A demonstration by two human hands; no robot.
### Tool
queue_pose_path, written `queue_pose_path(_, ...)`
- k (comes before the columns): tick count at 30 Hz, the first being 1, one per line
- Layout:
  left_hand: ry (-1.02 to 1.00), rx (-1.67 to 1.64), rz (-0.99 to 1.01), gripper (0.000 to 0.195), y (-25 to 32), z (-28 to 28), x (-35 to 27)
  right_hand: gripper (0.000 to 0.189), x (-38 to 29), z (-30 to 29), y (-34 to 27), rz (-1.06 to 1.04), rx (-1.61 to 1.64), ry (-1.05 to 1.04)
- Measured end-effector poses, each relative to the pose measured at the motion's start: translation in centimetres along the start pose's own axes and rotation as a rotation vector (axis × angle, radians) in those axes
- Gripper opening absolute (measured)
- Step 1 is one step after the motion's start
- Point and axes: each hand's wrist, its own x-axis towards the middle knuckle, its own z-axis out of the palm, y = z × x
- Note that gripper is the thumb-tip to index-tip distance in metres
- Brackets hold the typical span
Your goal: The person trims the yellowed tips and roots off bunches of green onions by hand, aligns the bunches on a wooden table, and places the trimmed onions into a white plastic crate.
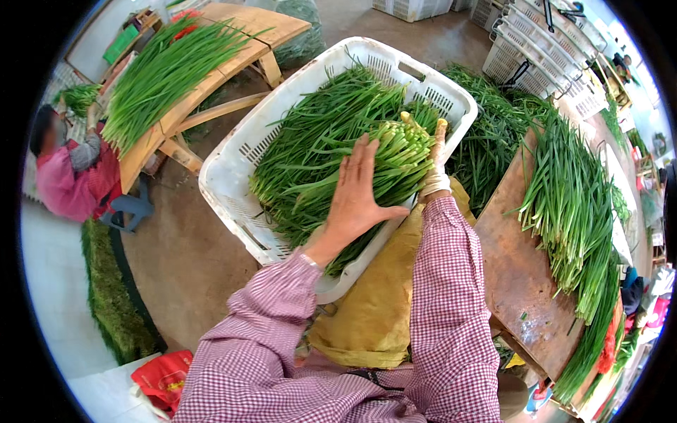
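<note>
In front of me a white perforated plastic crate [338, 293] holds a pile of garlic chives [317, 148]. My left hand [357, 190] lies over the pile, palm down, with the thumb spread away from straight fingers. Just beyond its fingertips is a bunch of chives with pale cut ends [404, 145] turned to the right. My right hand [438, 164], in a pale glove with yellowish fingertips, is against those cut ends at the crate's right side. Part of that hand is hidden by the bunch, so its grip is unclear.
A yellow apron [370, 317] covers my lap. Chives [571, 211] lie on a brown-topped table [523, 275] at right, with loose greens [476, 143] behind. Stacked white crates [539, 53] stand far right. At left, a seated person [74, 169] works beside a wooden table [211, 74].
</note>
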Motion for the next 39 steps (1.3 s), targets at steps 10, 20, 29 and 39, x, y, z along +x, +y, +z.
queue_pose_path(10, 0.204, -0.175, -0.197, 0.095, 0.3, 1.9, -2.8, 0.058, -5.0, 3.8, 2.6, 0.031, -0.391, -0.046)
queue_pose_path(20, 0.491, -0.644, -0.315, 0.092, 1.0, -1.4, -9.6, 0.033, -9.9, 6.5, 11.6, -0.523, -1.008, -0.048)
queue_pose_path(29, 0.447, -0.127, 0.192, 0.078, 0.8, -2.6, -8.6, 0.052, -13.6, 7.1, 9.5, -0.382, -0.705, 0.027)
queue_pose_path(39, 0.581, 0.016, 0.835, 0.068, 20.2, -7.0, -8.2, 0.058, -34.6, 11.0, -2.4, -0.765, -0.362, -0.123)
